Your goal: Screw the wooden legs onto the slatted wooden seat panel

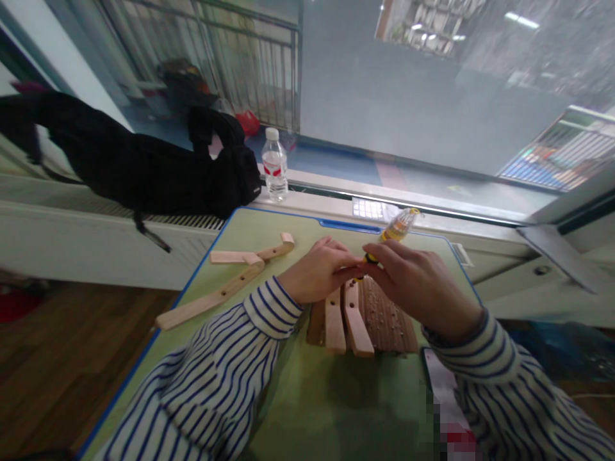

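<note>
Both my hands meet over a stack of wooden parts (pixel 358 317) on a green table (pixel 317 397). My left hand (pixel 319 272) has its fingers curled together near the top of the wooden slats. My right hand (pixel 416 285) pinches a small yellow and black tool (pixel 369 258), its tip pointing down at the wood. What my left fingers hold, if anything, is hidden. A slatted wooden panel (pixel 387 317) lies under the right hand.
A long jointed wooden piece (pixel 230 282) lies at the table's left. On the sill behind stand a water bottle (pixel 275 165), a black bag (pixel 144 163) and a tilted clear bottle with orange liquid (pixel 398 225). A phone-like object (pixel 444 397) sits at the right edge.
</note>
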The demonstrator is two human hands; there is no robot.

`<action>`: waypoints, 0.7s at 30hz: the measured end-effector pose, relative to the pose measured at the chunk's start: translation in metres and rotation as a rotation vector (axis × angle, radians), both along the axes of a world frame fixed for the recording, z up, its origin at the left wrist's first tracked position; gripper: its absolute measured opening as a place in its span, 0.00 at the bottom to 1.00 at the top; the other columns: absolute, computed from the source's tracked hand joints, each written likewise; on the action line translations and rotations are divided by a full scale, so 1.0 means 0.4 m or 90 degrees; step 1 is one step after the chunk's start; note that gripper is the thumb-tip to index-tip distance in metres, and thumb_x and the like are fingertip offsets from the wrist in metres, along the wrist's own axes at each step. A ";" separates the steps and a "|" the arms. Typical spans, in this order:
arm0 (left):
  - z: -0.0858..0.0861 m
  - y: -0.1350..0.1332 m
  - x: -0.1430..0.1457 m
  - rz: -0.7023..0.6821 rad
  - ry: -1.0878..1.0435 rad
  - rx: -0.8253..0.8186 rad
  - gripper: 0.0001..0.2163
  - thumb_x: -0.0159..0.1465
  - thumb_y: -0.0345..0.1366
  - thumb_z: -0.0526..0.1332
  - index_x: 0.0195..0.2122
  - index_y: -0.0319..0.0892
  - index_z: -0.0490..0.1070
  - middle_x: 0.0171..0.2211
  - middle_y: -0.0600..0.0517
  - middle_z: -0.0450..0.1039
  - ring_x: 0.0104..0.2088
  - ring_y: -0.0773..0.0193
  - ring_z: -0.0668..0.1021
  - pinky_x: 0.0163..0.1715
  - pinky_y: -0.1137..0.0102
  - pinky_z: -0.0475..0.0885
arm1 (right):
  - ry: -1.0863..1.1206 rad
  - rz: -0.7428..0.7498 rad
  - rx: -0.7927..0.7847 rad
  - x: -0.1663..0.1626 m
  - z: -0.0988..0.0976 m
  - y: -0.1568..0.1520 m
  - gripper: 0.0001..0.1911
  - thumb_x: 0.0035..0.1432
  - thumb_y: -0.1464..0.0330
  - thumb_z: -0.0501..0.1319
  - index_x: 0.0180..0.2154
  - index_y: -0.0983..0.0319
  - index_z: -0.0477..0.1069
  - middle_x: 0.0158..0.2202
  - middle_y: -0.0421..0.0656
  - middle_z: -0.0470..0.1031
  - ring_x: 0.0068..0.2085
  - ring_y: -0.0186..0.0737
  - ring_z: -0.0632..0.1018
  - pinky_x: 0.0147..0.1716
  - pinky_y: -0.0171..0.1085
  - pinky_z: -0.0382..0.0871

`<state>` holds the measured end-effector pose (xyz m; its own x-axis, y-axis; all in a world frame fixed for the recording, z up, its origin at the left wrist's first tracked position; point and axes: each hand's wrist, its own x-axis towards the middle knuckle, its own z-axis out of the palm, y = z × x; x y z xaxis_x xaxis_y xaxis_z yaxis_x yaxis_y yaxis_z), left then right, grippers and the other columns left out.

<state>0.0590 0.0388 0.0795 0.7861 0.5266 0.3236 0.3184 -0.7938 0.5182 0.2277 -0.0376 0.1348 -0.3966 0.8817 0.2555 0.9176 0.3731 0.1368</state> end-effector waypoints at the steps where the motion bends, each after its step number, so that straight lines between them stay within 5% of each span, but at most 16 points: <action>1: 0.000 0.000 0.000 -0.001 0.003 0.003 0.11 0.64 0.40 0.53 0.39 0.45 0.74 0.35 0.51 0.74 0.39 0.64 0.71 0.44 0.67 0.61 | 0.003 -0.004 0.000 0.000 -0.001 0.000 0.15 0.62 0.61 0.51 0.45 0.61 0.66 0.38 0.44 0.75 0.29 0.36 0.75 0.24 0.34 0.56; 16: 0.014 -0.012 0.008 0.080 -0.044 -0.006 0.11 0.59 0.46 0.60 0.35 0.45 0.76 0.32 0.53 0.76 0.37 0.64 0.73 0.54 0.58 0.54 | 0.004 0.031 -0.055 0.010 0.027 -0.001 0.19 0.62 0.59 0.50 0.50 0.61 0.64 0.43 0.46 0.74 0.33 0.39 0.76 0.26 0.36 0.60; 21: 0.018 -0.010 0.002 0.073 -0.028 -0.005 0.11 0.59 0.45 0.60 0.35 0.46 0.76 0.32 0.52 0.76 0.37 0.63 0.73 0.53 0.57 0.55 | 0.020 0.079 -0.074 0.015 0.042 0.003 0.16 0.62 0.67 0.50 0.51 0.61 0.62 0.47 0.47 0.73 0.38 0.39 0.76 0.31 0.35 0.63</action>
<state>0.0598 0.0349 0.0868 0.7061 0.6147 0.3516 0.3838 -0.7495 0.5394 0.2336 -0.0365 0.1518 -0.4982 0.8507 0.1677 0.8664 0.4959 0.0584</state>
